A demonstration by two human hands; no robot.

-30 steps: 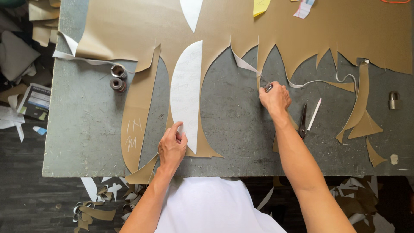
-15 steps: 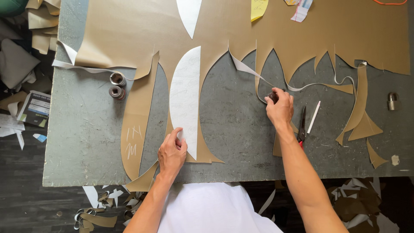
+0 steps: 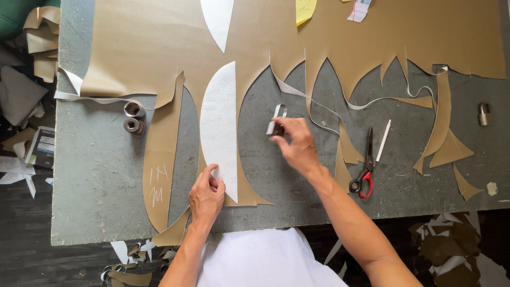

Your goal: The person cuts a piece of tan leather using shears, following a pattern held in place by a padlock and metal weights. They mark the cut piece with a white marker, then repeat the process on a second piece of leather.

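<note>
Template (image 3: 219,127) is pinned flat on tan sheet (image 3: 159,48) by L hand (image 3: 206,195) fingertips only, small metal weight (image 3: 276,121) is pinched in R hand (image 3: 295,143) above table (image 3: 95,175); template could be nudged off-line if weight is set down carelessly.

The right hand (image 3: 297,146) has left the far notch in the tan sheet (image 3: 159,48) and swung left and nearer, now hovering over bare table (image 3: 95,175) just right of the white pattern piece (image 3: 220,122). It carries a small metal piece (image 3: 276,121) pinched in its fingers (image 3: 281,133); a second ago that object sat over by the cut edge. The scissors (image 3: 364,170), half hidden by the forearm earlier, now lie fully in view to the right.
</note>
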